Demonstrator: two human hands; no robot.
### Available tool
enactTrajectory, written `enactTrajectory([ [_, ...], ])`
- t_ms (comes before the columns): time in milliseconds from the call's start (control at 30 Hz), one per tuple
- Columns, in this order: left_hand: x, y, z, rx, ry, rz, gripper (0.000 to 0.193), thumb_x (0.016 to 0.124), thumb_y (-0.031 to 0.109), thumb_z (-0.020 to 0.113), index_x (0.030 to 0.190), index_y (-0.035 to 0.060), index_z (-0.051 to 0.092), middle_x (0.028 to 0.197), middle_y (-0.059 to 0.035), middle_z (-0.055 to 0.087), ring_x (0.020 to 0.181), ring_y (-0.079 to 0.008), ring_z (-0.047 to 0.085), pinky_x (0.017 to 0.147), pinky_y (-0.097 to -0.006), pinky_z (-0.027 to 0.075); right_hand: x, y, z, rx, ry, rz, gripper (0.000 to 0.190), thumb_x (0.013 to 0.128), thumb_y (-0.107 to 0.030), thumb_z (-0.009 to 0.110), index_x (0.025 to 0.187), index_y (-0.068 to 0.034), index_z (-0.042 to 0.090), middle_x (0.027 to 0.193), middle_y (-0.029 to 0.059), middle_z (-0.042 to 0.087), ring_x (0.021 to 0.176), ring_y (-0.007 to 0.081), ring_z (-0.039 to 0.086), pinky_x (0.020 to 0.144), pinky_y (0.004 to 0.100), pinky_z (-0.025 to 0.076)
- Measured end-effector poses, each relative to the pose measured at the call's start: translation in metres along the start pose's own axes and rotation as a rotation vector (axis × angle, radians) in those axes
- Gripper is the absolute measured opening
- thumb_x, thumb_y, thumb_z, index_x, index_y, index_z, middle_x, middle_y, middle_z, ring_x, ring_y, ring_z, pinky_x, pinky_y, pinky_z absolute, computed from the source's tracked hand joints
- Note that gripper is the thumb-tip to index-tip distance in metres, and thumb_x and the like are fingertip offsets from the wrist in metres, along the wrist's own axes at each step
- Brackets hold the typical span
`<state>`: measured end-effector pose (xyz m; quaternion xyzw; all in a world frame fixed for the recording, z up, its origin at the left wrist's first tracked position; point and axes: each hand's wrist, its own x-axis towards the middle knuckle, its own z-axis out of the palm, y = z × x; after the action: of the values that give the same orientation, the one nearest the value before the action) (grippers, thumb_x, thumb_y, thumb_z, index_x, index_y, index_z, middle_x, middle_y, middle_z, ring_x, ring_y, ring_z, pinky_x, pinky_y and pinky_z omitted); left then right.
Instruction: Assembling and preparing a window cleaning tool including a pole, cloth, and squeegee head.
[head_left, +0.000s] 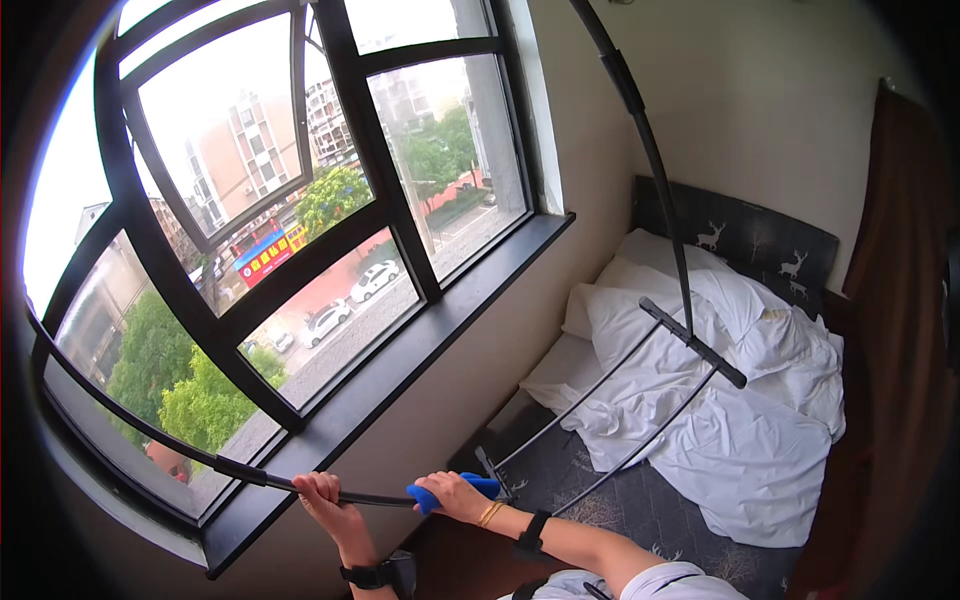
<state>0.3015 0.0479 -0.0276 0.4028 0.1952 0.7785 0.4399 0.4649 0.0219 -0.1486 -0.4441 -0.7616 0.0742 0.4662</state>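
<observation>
A black metal clothes-rack frame (651, 150) arches up out of view at the top, and one side of it curves down along the window at the left. My left hand (321, 491) grips this curved tube just below a black joint sleeve. To its right, my right hand (452, 496) holds a blue cloth (480, 484) wrapped round the lower part of the tube. Thin rods of the rack's base (637, 441) run between a black crossbar (694, 343) near the bed and a smaller bar by my right wrist.
A dark window sill (420, 352) runs along the left, below a black-framed window with one pane tilted outward. A bed with rumpled white bedding (727, 420) and a dark deer-patterned headboard (739, 232) stands at the right. A brown curtain (900, 225) hangs beyond it.
</observation>
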Motion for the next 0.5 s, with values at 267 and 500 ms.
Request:
enactTrajectory([
  [267, 0.014, -0.013, -0.006, 0.099, 0.037, 0.034, 0.045, 0.086, 0.04, 0.053, 0.058, 0.0157, 0.027, 0.051, 0.0061, 0.021, 0.046, -0.0047, 0.017, 0.044, -0.0225, 0.015, 0.019, 0.0, -0.128, 0.027, 0.719, 0.269, 0.032, 0.086, -0.026, 0.052, 0.106, -0.002, 0.048, 0.099, 0.0142, 0.053, 0.093, 0.03, 0.052, 0.082, 0.0346, 0.04],
  [500, 0.017, -0.019, -0.011, 0.162, 0.031, 0.004, 0.045, 0.087, 0.042, 0.051, 0.06, 0.015, 0.026, 0.055, 0.0053, 0.02, 0.049, -0.0054, 0.017, 0.046, -0.0229, 0.015, -0.023, 0.008, -0.333, -0.959, 1.53, 0.197, 0.058, 0.076, -0.022, 0.065, 0.123, 0.002, 0.039, 0.121, 0.0204, 0.042, 0.108, 0.0358, 0.041, 0.091, 0.0446, 0.03],
])
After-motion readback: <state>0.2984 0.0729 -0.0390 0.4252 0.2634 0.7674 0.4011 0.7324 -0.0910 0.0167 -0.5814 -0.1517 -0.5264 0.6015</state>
